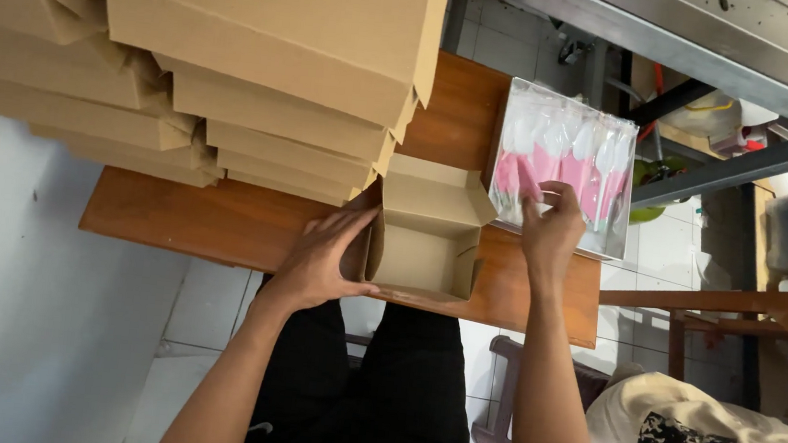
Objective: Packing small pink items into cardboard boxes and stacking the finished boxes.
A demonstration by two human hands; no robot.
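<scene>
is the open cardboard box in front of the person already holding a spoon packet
No, the open cardboard box is bare inside; the spoon packets lie beside it.

Bare forearms, 2 bare hands; black trousers (397, 386); no sleeves visible

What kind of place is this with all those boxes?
Probably a small food-packing spot. Folded cardboard boxes are stacked on a wooden table, the left hand holds an open box, and the right hand reaches into a bag of plastic spoons.
</scene>
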